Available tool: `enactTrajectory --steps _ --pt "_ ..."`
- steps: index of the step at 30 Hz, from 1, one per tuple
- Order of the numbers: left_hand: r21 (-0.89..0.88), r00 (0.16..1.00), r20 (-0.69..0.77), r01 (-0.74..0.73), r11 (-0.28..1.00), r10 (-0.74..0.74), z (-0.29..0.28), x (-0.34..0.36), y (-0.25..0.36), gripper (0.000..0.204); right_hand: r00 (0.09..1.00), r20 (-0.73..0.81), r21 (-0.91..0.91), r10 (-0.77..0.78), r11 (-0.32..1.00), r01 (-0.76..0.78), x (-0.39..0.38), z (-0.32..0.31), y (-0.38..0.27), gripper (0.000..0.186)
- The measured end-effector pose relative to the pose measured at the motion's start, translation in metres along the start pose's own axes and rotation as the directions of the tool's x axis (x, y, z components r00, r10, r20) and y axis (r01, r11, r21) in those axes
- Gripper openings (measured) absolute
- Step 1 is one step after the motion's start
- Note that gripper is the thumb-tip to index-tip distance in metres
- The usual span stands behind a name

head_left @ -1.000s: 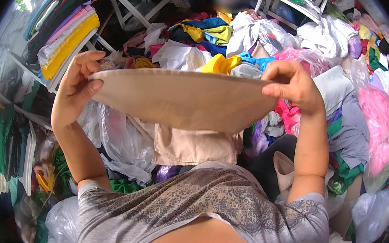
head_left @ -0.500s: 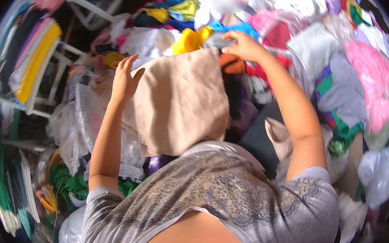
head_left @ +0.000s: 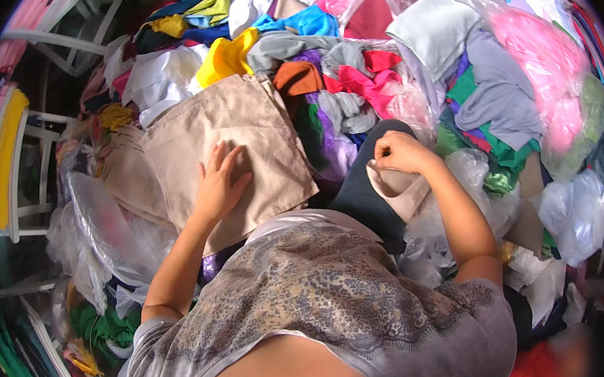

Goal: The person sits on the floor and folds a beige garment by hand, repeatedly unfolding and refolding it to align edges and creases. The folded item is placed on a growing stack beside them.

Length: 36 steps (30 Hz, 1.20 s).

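A layered stack of beige cloth pieces [head_left: 200, 117] lies in front of me, left of the middle. My left hand [head_left: 220, 184] rests flat on its top layer with the fingers spread. To the right, my right hand [head_left: 401, 153] is closed on the upper edge of a smaller beige cloth piece [head_left: 398, 190]. This piece lies over my dark-clad knee [head_left: 359, 194]. More beige cloth [head_left: 133, 172] spreads beneath the stack on its left side.
Heaped fabrics of many colours surround me, among them a yellow cloth [head_left: 227, 58] and a grey cloth [head_left: 500, 95]. Clear plastic bags [head_left: 120, 225] lie at the left, and a pink bundle in plastic [head_left: 539, 69] at the right. White racks [head_left: 19, 176] with folded cloth stand far left.
My left hand has come down onto the beige stack. My right hand has left its far corner and moved near to take hold of the smaller beige piece. The view has shifted right.
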<state>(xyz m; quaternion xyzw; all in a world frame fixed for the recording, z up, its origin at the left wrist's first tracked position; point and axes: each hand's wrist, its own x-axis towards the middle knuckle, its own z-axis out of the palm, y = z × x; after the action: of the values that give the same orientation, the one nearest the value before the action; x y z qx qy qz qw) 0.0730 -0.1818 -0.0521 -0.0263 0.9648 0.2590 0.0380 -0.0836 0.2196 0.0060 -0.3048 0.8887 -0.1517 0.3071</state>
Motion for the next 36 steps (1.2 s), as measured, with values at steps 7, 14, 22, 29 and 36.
enactTrajectory --steps 7,14,22,29,36 --pt "-0.618 0.906 0.040 -0.309 0.722 0.422 -0.016 0.025 0.086 0.061 0.990 -0.058 0.564 -0.130 0.814 0.140 0.007 -0.037 -0.059 0.008" --pt "-0.906 0.969 -0.073 -0.164 0.391 0.238 -0.026 0.067 0.182 0.054 0.806 -0.511 0.265 -0.300 0.837 0.479 0.015 -0.082 -0.138 0.005" --pt "-0.630 0.782 -0.595 -0.599 0.494 0.188 -0.082 0.079 0.169 0.019 0.614 -0.712 0.096 -0.341 0.819 0.566 0.013 -0.110 -0.192 0.017" --pt "-0.490 0.732 -0.523 -0.677 0.550 0.436 -0.109 0.056 0.165 0.040 0.666 -0.636 0.201 -0.390 0.749 0.631 0.005 -0.119 -0.220 0.007" --pt "-0.096 0.653 -0.694 -0.500 0.861 0.302 -0.145 0.054 0.122 0.026 0.573 -0.681 0.179 -0.457 0.654 0.735 0.015 -0.137 -0.228 0.016"
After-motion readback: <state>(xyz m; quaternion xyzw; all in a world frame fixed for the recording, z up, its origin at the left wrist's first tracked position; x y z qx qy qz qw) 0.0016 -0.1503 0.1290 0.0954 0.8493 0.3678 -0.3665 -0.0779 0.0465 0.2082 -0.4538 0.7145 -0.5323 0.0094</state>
